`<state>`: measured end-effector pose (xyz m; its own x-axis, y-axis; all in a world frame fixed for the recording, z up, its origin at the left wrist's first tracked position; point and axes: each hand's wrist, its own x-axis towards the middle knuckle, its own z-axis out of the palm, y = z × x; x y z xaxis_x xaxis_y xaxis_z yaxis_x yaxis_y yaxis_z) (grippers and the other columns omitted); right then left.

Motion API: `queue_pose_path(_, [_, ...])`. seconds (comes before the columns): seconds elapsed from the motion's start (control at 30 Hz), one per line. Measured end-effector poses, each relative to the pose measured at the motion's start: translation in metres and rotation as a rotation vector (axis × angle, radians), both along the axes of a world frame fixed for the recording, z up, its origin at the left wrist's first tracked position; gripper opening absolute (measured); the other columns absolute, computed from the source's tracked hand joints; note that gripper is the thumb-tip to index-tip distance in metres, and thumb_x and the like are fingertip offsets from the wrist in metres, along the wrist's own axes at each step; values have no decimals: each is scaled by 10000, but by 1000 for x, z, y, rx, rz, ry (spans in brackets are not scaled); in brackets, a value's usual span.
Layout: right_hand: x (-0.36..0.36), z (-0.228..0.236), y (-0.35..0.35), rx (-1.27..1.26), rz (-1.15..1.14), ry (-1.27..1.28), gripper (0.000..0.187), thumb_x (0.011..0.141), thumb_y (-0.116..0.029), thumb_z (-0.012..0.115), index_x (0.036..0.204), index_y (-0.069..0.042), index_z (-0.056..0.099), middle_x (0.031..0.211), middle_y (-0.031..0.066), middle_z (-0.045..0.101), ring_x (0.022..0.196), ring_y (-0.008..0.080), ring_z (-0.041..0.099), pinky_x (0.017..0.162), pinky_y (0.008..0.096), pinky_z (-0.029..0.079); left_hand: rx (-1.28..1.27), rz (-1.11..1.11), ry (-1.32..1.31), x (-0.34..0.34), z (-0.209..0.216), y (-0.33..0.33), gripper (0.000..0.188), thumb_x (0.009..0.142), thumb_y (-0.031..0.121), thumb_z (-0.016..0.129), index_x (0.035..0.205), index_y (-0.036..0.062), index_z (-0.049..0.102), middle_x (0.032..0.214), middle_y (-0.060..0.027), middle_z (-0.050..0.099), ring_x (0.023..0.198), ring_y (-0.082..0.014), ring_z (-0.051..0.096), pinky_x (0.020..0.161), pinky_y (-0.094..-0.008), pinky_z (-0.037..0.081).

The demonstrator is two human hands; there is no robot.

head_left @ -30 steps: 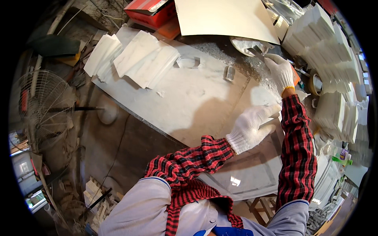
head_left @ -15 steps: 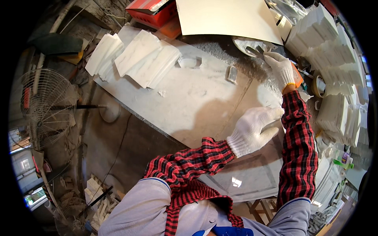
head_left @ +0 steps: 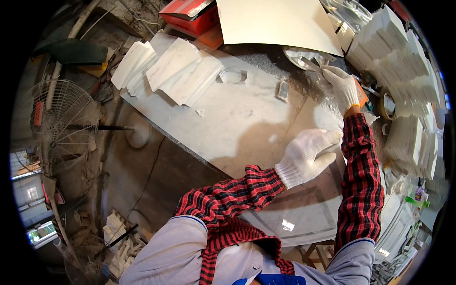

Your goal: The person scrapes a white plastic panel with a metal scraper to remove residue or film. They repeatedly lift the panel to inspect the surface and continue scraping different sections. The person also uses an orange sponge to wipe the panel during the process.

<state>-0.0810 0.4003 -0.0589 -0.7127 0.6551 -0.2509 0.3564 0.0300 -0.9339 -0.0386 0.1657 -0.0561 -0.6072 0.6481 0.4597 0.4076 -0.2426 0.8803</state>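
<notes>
The person wears two white knit gloves. The left glove [head_left: 306, 157] has a wide cuff with thin ribs. The right glove [head_left: 343, 86] is white too, and its cuff ends in a thin yellow edge. A left sleeve [head_left: 232, 192] and a right sleeve [head_left: 361, 180], both red and black checks, look loose and full of wrinkles. Above them is a light grey shirt [head_left: 164, 244]. A thin dark blue line shows where grey meets checks. The shirt has a small round button [head_left: 256, 267]. Red and black striped cloth [head_left: 242, 233] covers some of the chest, and bright blue cloth [head_left: 281, 279] shows below.
</notes>
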Motion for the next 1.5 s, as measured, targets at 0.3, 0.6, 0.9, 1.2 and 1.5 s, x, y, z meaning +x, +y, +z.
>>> queue_pose_path(0.3, [117, 62, -13, 62, -70, 56, 287, 987, -234, 645, 1171, -28, 721, 835, -22, 674, 676, 41, 520, 619, 198, 395, -49, -154, -243, 2, 1, 1, 621, 843, 110, 792, 1407, 76, 534, 1207, -85, 720, 1195, -177, 639, 1012, -327, 507])
queue_pose_path(0.6, [220, 107, -90, 168, -219, -21, 298, 980, -202, 617, 1133, 44, 684, 767, 6, 610, 670, 74, 503, 619, 225, 390, -122, -283, -435, -2, 4, 1, 730, 870, 92, 769, 1507, 85, 411, 1244, -109, 698, 1182, -183, 640, 998, -321, 514])
queue_pose_path(0.9, [230, 112, -118, 250, -247, -45, 270, 969, -181, 638, 1112, 39, 704, 785, 21, 629, 673, 71, 528, 620, 226, 417, -67, -325, -557, -2, 1, 3, 696, 867, 28, 740, 1486, 44, 422, 1228, -142, 692, 1141, -184, 643, 942, -308, 536])
queue_pose_path(1.2, [223, 110, -125, 355, -213, -65, 215, 971, -134, 636, 1077, 34, 718, 783, 31, 642, 666, 71, 562, 612, 228, 445, -81, -334, -640, -1, 9, 0, 676, 878, 34, 738, 1481, 56, 434, 1209, -151, 695, 1083, -160, 651, 918, -304, 554])
queue_pose_path(1.5, [220, 111, -129, 459, -196, -81, 189, 965, -101, 642, 1069, 39, 715, 791, 46, 648, 671, 78, 583, 613, 230, 456, -108, -305, -575, -2, 7, -1, 619, 908, 88, 726, 1464, 50, 455, 1181, -145, 714, 1056, -155, 663, 901, -293, 560])
